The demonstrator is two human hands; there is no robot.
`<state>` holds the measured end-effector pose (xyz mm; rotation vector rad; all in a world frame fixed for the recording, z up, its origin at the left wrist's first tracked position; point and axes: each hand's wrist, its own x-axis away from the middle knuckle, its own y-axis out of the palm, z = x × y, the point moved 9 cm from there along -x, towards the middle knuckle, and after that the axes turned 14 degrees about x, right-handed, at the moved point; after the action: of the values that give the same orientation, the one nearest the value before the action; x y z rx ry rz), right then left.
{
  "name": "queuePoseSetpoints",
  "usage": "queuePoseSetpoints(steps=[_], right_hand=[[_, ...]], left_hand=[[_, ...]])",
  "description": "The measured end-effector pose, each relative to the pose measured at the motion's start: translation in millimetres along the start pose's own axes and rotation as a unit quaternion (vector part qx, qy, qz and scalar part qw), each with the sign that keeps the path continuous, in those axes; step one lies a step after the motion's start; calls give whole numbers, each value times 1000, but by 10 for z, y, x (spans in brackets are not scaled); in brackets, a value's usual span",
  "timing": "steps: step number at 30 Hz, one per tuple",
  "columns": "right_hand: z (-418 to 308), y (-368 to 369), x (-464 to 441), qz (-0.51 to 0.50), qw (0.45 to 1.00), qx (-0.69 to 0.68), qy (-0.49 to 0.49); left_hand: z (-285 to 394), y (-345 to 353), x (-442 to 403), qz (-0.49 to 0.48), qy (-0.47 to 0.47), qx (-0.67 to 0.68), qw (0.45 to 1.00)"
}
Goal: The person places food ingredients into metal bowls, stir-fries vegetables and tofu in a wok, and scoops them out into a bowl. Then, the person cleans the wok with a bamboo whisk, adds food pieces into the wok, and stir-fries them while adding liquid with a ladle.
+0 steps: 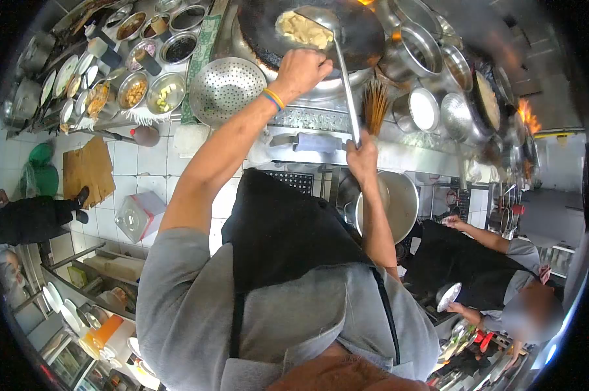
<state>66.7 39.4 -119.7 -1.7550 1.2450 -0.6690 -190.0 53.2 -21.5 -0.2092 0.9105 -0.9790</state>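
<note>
My right hand is wrapped around the end of a long metal handle of a ladle. Its bowl reaches into a dark wok, beside a mass of pale yellow food. My left hand, with a coloured band on the wrist, is closed at the near rim of the wok; what its fingers grip, if anything, is hidden. Left of that hand sits a perforated metal strainer bowl. A bamboo brush stands to the right of the ladle handle.
Seasoning and ingredient bowls crowd the left counter. Metal pots and a flame are at right. A large pot stands below the counter edge. A co-worker holding a metal lid-like disc is close at right; another person is far left.
</note>
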Motion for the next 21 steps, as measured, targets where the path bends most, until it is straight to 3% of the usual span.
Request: queuePoseSetpoints(steps=[2,6,9,13,16,20,21], right_hand=[[60,-21,32,49,998,-43,-11],[161,7,210,12,996,-70,48],[197,162,200,14,991,-131,24],[140,249,236,-4,966,-256,43],[69,107,403,-4,943,-312,116],[-48,-243,452,11,935,-339,107],[-84,-297,447,3,929,-354,104]], left_hand=[[36,-63,97,42,77,3,996],[22,-130,-16,27,71,0,997],[-184,84,-161,-41,-6,8,999],[-297,235,-1,-61,-84,-7,995],[144,1,185,-64,-55,-7,996],[568,-260,253,-32,51,26,998],[516,-277,227,-33,27,32,999]])
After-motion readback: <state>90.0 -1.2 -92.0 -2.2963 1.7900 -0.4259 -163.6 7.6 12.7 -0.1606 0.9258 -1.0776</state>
